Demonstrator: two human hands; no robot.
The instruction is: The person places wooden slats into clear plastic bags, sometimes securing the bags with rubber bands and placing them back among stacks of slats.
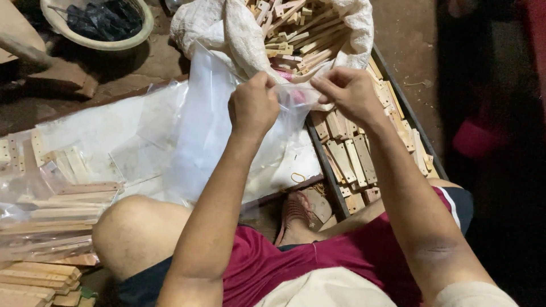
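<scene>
Wood strips (42, 250) fill the lower left of the frame, stacked flat and partly wrapped in clear film, with more pale pieces lying just above them along the left edge. At the upper left sits a round basin (57, 20) holding dark lumps, on the bare earth floor (136, 62). A flat white sheet (114, 136) spreads across the middle left, and plastic wrappers lie loose on it.

Near the centre, the left hand (253, 108) is raised over the sheet, its grip pressed together, thumb and fingers pinching the upper edge of a clear plastic bag (205, 131). The bag hangs down and to the left from the fingers, its lower part resting on the white sheet. A bent knee shows below, at lower left of centre, and a sandalled foot (293, 213) rests on the floor between the sheet and the tray.

Just right of centre, the right hand (347, 94) holds the same bag edge, its grip also closed in a pinch on the plastic, close beside the left hand. Behind both hands, at the top centre, a white sack (239, 34) stands open, packed with short wooden sticks. To the right, a dark tray (341, 199) runs diagonally down the frame, lined with flat wooden slats. The far right of the frame is dark, with a reddish shape in the shadow.
</scene>
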